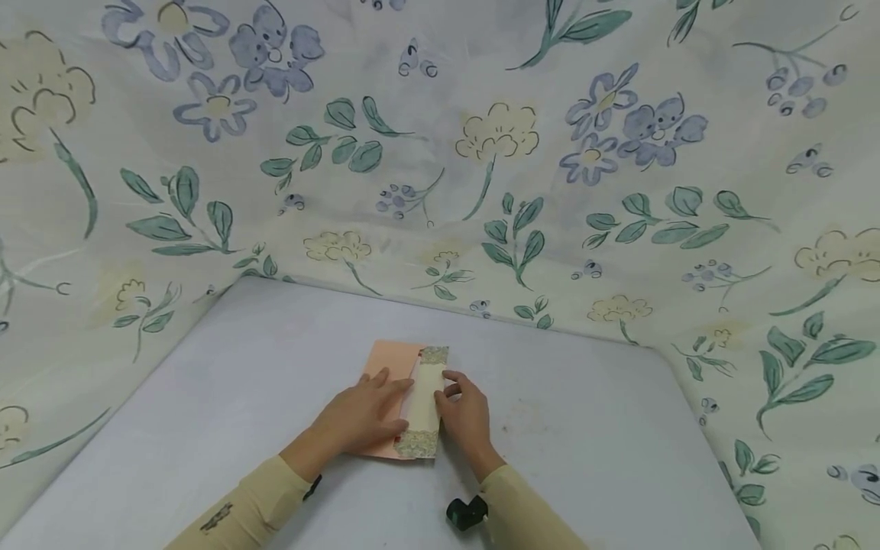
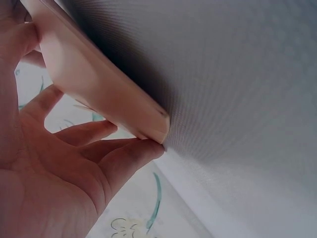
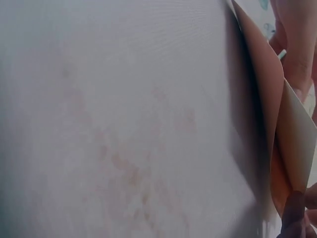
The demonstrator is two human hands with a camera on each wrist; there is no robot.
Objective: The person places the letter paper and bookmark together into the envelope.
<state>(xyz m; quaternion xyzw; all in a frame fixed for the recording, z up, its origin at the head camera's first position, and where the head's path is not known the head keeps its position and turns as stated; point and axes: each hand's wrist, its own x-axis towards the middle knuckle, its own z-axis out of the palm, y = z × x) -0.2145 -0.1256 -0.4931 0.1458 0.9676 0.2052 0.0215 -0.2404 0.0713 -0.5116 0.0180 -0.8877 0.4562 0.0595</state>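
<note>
A peach paper card (image 1: pixel 395 357) lies on the white table, with a cream panel (image 1: pixel 427 393) along its right side. Speckled floral bands cross both ends of the panel. My left hand (image 1: pixel 359 416) spreads over the peach part, its fingers reaching onto the panel. At the panel's right edge, my right hand (image 1: pixel 467 412) pinches the paper between thumb and fingers. The right wrist view shows the cream flap (image 3: pixel 297 131) bent up from the peach layer, leaving a gap between them. Seen from the left wrist, the card's peach side (image 2: pixel 94 74) bows slightly above the table.
The white table (image 1: pixel 584 428) has faint reddish smudges to the right of the card. Floral cloth (image 1: pixel 412 176) hangs around the back and sides. A black device (image 1: pixel 467 512) sits at my right wrist.
</note>
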